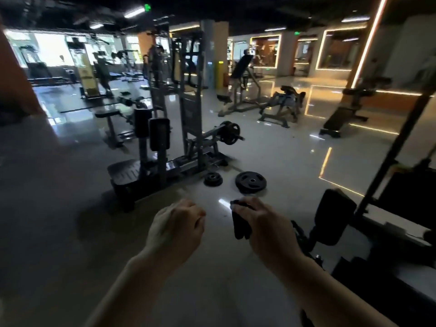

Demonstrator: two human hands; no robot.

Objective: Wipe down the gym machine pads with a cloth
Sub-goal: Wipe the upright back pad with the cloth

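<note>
My right hand grips a dark cloth that hangs down from my fingers, held in the air over the floor. My left hand hovers beside it with fingers curled in and nothing in it. A black machine pad stands just to the right of my right hand, apart from it. Ahead on the left a grey machine carries two upright black pads and a black footplate.
Two black weight plates lie on the glossy floor in front of my hands. A dark rack frame rises at the right. A bench and more machines stand farther back, and a person is at a distant machine.
</note>
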